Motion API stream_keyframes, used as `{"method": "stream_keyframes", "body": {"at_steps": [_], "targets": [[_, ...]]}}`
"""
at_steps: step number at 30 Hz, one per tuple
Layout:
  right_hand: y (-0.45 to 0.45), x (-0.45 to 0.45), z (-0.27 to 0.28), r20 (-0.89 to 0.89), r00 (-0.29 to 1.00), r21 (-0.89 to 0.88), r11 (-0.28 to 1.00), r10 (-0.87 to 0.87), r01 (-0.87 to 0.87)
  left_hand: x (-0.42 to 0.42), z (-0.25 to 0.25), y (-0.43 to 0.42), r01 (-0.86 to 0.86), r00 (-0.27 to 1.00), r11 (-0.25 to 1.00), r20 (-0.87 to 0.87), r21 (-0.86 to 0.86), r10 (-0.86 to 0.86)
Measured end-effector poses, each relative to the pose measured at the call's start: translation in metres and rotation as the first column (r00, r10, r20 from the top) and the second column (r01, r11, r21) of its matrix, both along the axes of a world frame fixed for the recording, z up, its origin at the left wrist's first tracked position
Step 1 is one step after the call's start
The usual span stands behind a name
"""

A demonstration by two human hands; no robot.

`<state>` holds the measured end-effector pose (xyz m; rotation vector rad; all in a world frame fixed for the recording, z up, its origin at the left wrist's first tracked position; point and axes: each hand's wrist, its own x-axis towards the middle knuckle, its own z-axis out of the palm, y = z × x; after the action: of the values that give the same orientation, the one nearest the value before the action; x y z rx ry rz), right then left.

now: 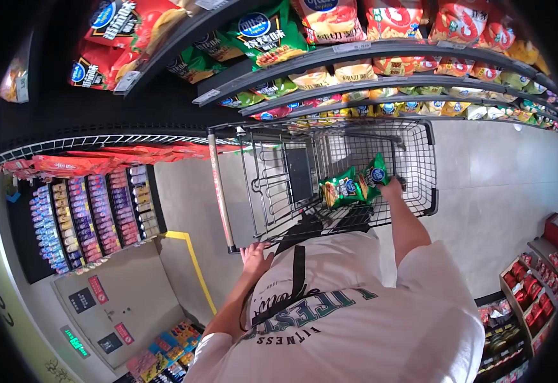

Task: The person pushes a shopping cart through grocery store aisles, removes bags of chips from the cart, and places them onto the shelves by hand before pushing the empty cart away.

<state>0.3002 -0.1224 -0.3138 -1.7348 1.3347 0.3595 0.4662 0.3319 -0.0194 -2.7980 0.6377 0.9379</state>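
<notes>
- The right hand (390, 189) reaches into the shopping cart (433, 166), grasping a green snack bag (374, 173) by its edge.
- That bag leans against a second green bag (341, 190) inside the cart.
- The left hand (257, 259) rests at the cart's near edge, beside the handle (219, 191); whether its fingers are closed cannot be told.
- Snack shelves (349, 48) stand beyond.

The left hand (257, 260) rests at the corner of the cart (433, 166), near its handle (218, 185). Inside, the right hand (392, 189) holds one green bag (375, 173) beside a second bag (341, 189). Snack bags (330, 22) line the shelves (247, 78) beyond; a yellow line (196, 260) crosses the floor (483, 172).
</notes>
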Motion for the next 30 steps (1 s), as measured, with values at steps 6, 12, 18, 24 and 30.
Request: {"method": "stream_keyframes", "body": {"at_steps": [6,12,18,24,30], "targets": [[0.004,0.032,0.077,0.197,0.972,-0.221,0.972,0.125,-0.081,0.048,-0.006,-0.018,-0.182,0.950,0.880,-0.310,-0.439,0.042],[0.007,0.067,0.234,0.469,0.865,-0.230,0.970,0.180,-0.077,0.088,0.009,-0.053,-0.494,0.758,0.619,-0.651,-0.610,-0.036],[0.050,0.108,0.375,0.700,0.698,-0.130,0.988,0.148,-0.080,0.113,0.080,-0.090,-0.460,0.823,0.398,-0.550,-0.794,-0.145],[0.102,0.140,0.467,0.914,0.386,-0.081,0.989,0.123,-0.124,0.128,0.125,-0.096,-0.214,0.946,0.259,-0.266,-0.942,-0.185],[0.166,0.160,0.499,0.957,0.267,-0.050,0.967,0.118,-0.250,0.132,0.145,-0.074,-0.165,0.945,0.094,-0.184,-0.982,-0.269]]}}
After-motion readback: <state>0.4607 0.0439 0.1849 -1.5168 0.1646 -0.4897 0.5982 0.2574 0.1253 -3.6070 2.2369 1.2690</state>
